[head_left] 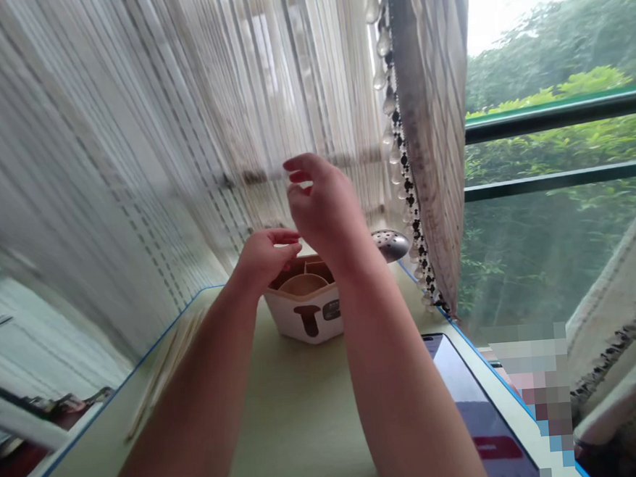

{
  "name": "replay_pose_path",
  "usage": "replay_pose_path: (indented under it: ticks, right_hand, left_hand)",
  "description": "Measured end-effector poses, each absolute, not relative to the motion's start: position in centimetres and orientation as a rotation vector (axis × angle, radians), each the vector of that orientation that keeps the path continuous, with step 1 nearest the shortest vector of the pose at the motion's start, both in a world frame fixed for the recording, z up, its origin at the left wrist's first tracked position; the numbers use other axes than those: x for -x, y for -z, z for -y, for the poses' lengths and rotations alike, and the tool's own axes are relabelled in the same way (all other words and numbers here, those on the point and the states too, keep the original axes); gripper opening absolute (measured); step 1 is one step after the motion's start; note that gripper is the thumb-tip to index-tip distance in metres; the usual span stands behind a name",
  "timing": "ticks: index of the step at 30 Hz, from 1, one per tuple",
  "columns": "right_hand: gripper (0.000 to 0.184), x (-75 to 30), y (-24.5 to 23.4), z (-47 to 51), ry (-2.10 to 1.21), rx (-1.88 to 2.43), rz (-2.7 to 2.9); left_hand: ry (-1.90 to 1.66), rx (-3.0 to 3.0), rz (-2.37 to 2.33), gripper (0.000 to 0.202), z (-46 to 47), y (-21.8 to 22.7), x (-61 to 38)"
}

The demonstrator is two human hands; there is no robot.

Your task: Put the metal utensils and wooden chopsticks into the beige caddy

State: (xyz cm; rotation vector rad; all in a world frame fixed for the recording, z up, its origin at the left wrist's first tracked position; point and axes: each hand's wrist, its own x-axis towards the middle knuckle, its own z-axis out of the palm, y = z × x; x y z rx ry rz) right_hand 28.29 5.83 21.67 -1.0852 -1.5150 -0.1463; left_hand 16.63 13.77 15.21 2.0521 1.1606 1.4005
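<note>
- Head view: left hand (268, 256) on box (306, 312) rim, fingers curled, grip unclear.
- Right hand (324, 209) raised above box, fingers loosely curled, empty.
- Box mid-table (287, 415), far end.
- Around: curtain (180, 132), phone (479, 409), metal ball (392, 244), sticks (162, 380).

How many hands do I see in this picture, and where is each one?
2. The left hand rests on the rim of the white organizer box on the table. The right hand is raised above the box. No other hands show.
</note>
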Motion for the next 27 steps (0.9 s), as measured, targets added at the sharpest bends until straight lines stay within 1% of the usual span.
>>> replay_pose_path:
  ticks: [2,5,9,11,13,17,19,21,23,27]
  right_hand:
    - [0.033,-27.6,-21.6,-5.9,0.117,1.050,1.518]
    - [0.034,-25.5,-21.4,-5.9,0.046,1.015,1.547]
    - [0.034,-20.0,-19.8,-5.4,-0.006,0.960,1.627]
    - [0.032,-16.4,-17.9,-5.1,-0.039,0.923,1.728]
    - [0.029,-13.1,-15.1,-5.2,-0.131,0.929,1.821]
    - [0.038,-9.3,-7.9,-6.6,-0.448,1.092,1.817]
    - [0.039,-9.0,-5.0,-7.4,-0.400,1.244,1.942]
    - [0.033,-9.2,-3.2,-7.9,-0.324,1.316,2.150]
    - [0.027,-9.3,-2.5,-8.1,-0.295,1.328,2.268]
    - [0.026,-9.0,-2.7,-7.8,-0.153,1.360,2.372]
  left_hand:
    - [-1.396,-2.037,-1.229,0.031,-13.1,-15.1,-14.4]
    - [-1.599,-1.953,-1.428,0.033,-12.8,-13.9,-10.1]
    - [-1.782,-1.738,-1.569,0.034,-12.6,-9.7,-3.2]
    - [-1.868,-1.620,-1.678,0.034,-12.4,-7.0,-0.1]
    - [-1.878,-1.588,-1.757,0.032,-12.0,-4.6,2.3]
    - [-1.836,-1.434,-1.851,0.032,-11.8,-2.2,4.6]
    - [-1.791,-1.400,-1.923,0.030,-11.8,-2.0,4.8]
    - [-1.738,-1.439,-1.983,0.027,-11.9,-2.1,4.6]
    - [-1.724,-1.483,-2.005,0.025,-11.8,-2.2,4.3]
    - [-1.740,-1.562,-1.945,0.027,-11.4,-2.3,3.3]
